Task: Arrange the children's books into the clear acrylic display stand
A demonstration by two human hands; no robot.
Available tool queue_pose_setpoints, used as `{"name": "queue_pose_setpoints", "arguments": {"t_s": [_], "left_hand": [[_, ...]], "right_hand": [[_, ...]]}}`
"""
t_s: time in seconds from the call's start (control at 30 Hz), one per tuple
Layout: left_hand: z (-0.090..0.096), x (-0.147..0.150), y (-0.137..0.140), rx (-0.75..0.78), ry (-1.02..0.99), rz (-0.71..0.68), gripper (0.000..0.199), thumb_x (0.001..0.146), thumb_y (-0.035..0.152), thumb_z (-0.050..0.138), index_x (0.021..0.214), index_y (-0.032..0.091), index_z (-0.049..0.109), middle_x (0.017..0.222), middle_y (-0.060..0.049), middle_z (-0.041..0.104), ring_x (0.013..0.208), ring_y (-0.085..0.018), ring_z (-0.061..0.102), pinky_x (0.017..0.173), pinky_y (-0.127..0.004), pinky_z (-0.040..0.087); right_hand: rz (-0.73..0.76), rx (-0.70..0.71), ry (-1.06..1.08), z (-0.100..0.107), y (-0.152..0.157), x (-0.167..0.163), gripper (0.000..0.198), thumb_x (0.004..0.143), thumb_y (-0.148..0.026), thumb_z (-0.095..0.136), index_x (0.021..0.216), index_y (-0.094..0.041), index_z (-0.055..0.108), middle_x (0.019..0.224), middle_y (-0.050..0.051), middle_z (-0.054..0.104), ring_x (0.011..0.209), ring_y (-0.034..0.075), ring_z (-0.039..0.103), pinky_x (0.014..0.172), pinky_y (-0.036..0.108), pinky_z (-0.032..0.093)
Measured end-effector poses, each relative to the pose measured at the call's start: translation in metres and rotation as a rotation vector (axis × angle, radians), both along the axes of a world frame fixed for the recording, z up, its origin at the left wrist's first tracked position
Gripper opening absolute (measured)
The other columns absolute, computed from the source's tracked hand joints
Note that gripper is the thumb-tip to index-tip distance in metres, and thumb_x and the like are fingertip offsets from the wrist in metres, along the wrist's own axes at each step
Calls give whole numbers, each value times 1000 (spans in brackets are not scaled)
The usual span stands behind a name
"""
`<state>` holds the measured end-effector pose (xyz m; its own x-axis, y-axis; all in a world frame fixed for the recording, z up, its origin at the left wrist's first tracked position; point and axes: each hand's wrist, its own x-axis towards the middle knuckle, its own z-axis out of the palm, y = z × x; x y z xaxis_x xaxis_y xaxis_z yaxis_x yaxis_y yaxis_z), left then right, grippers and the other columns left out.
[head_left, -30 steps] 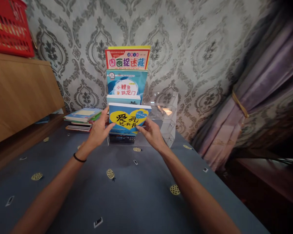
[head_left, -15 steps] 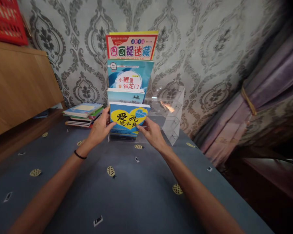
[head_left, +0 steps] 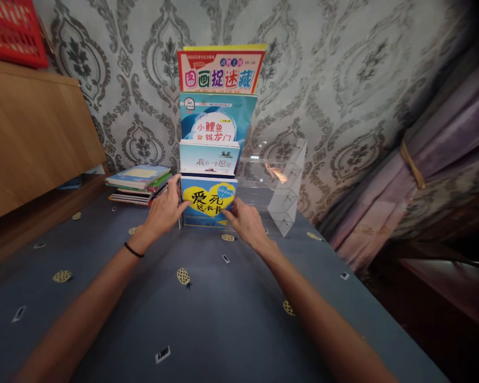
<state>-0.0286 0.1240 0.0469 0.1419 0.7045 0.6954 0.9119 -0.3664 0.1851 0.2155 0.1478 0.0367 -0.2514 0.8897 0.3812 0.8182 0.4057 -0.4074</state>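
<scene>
Spreading nearest is a dark blue cloth (head_left: pixel 215 330) with yellow pineapple prints. Farther in, a blue book (head_left: pixel 209 202) is standing upright in the front tier of a clear stand (head_left: pixel 290 197), at its left end, its cover showing a yellow heart with black characters (a small blue badge is overlapping the heart's upper right). The left hand (head_left: pixel 164 210) is holding the book's left edge, part-closed, thumb on the cover; the right hand (head_left: pixel 247 221) is gripping the right edge, thumb in front, fingers partly hidden. Behind, a pale book (head_left: pixel 209 159), a teal book (head_left: pixel 241 111) and a red-bordered book (head_left: pixel 219 78) are rising in tiers before a patterned wall (head_left: pixel 315 58).
</scene>
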Motion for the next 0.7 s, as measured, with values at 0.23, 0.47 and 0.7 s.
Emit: {"name": "queue_pose_setpoints", "arguments": {"t_s": [0.23,0.47,0.7], "left_hand": [[-1,-1,3,-76,-50,72,61,94,35,60,142,12,31,101,-12,69,90,-29,71,76,-38,55],[6,5,-5,-143,58,121,30,96,31,56,122,18,48,111,-12,69,98,-28,69,79,-37,53],[4,8,-3,-141,0,81,30,95,23,56,124,16,48,117,-15,67,108,-29,66,87,-40,54]], "right_hand": [[-67,-53,-2,3,-5,1,26,95,-32,56,117,-18,60,98,8,78,87,25,71,62,30,38],[-76,-107,-158,7,-11,-6,20,99,-30,52,104,-19,67,102,8,78,94,23,72,68,28,41],[-142,-77,-376,14,-20,-17,24,102,-28,45,111,-14,62,96,12,77,94,25,72,80,31,40]]}}
